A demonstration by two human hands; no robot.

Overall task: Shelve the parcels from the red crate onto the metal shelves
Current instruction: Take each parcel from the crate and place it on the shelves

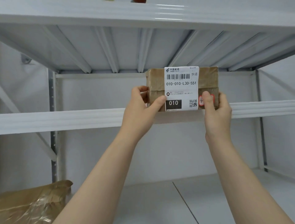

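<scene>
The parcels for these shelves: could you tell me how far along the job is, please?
Done: one brown wrapped parcel lies on the lower shelf. In hand: the left grip and right grip hold a labelled box at the middle shelf's front edge. Left: setting it in and letting go; the crate is out of view.

A plain white wall runs along the back. High up, at the very top edge of view, a dark red object sits near a pale yellow thing; both are cut off.
</scene>
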